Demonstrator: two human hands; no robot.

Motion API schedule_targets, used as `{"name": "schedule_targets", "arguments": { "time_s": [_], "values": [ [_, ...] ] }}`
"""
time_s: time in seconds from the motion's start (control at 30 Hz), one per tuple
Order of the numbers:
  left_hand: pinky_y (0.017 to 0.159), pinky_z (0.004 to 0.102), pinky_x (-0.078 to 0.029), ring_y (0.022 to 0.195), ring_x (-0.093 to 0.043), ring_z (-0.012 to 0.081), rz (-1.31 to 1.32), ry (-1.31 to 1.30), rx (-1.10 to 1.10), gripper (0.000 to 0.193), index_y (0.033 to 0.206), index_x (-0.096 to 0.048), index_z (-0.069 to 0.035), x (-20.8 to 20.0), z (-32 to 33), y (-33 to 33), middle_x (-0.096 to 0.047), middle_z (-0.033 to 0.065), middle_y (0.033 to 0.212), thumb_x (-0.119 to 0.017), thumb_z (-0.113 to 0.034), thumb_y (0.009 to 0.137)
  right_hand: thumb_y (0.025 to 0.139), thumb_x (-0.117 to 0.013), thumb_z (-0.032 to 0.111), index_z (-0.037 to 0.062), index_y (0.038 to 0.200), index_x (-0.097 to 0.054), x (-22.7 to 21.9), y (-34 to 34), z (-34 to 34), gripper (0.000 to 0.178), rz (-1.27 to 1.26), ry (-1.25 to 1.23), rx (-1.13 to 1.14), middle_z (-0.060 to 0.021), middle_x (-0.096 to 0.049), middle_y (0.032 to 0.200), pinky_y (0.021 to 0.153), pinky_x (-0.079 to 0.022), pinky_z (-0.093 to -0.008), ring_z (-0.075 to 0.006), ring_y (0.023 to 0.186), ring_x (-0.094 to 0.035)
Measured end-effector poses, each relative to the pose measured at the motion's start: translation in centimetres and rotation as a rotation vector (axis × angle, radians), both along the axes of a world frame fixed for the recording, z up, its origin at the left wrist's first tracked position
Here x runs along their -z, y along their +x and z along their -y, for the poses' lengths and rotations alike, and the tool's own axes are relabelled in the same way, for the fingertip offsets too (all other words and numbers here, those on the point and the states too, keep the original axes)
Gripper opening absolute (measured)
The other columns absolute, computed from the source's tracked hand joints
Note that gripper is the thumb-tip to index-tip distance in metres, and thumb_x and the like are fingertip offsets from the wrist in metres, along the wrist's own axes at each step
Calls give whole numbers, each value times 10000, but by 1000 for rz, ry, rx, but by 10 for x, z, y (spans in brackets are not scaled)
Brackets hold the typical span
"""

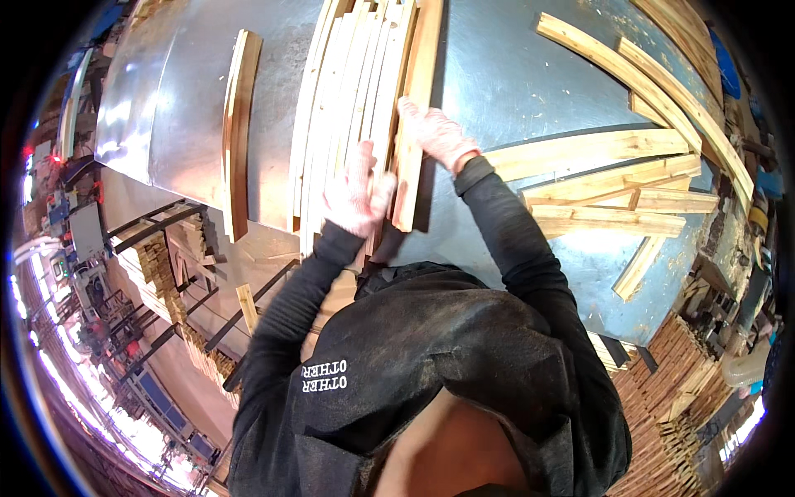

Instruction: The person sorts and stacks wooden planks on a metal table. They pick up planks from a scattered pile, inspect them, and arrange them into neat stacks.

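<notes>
Your left hand is over the near end of the wooden strips, fingers straight and spread, thumb apart, not closed round anything; slight blur, can't tell how firmly it touches. Your right hand is at the thicker strip on the bundle's right edge, fingertips over it; can't tell whether it grips. Bundle lies lengthwise in front of you on the metal-topped desk, near ends uneven, some past the desk's near edge. A lone strip lies apart to your left, its end over the edge as well. Loose pieces lie crossed to your right, longer strips beyond. Stacked timber lower right.
</notes>
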State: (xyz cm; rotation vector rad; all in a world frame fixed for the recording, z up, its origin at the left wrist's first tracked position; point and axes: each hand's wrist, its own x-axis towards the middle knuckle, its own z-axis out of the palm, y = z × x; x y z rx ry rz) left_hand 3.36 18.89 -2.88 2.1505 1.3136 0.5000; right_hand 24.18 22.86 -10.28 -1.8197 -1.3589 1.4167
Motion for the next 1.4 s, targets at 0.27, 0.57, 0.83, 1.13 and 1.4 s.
{"name": "schedule_targets", "arguments": {
  "time_s": [0.27,0.57,0.83,1.13,1.4],
  "values": [
    [544,302,-530,731,-678,222,498,-1188,-310,696,1398,-381,-17,7,34,47,-661,118,948,-715,-330,875,848,-617,99,4,1487,-286,109,59,15,726,90,504,-101,-229,-459,1419,1082,-414,-384,-358,1255,-508],
    [393,277,-426,500,-558,144,154,-934,-303,352,1227,-462,-20,27,66,27,-591,69,784,-574,-236,972,825,-678,611,-8,1538,-97,-12,4,34,1109,-64,-72,258,-275,-311,1524,1173,-258,-354,-353,1431,-299],
    [395,212,-405,455,-497,75,360,-1158,-9,363,1163,-493,11,-58,39,5,-563,7,652,-586,-262,943,828,-760,367,23,1480,-348,-75,98,58,845,773,839,282,-200,-435,1462,1098,-389,-429,-341,1336,-441],
    [558,250,-518,692,-638,117,71,-1007,617,610,1302,-534,-3,-48,-79,71,-665,99,896,-677,-427,888,873,-706,277,51,1182,-654,-227,198,266,386,448,-264,285,-109,-684,956,790,-518,-338,-199,861,-640],
    [959,428,-468,1124,-612,351,-711,-184,894,524,1289,-559,-103,9,-7,125,-650,170,1207,-593,-426,879,955,-578,226,12,1169,-631,-167,-21,599,307,496,37,1734,-118,-685,1006,861,-482,-321,-189,929,-631]
  ]
}}
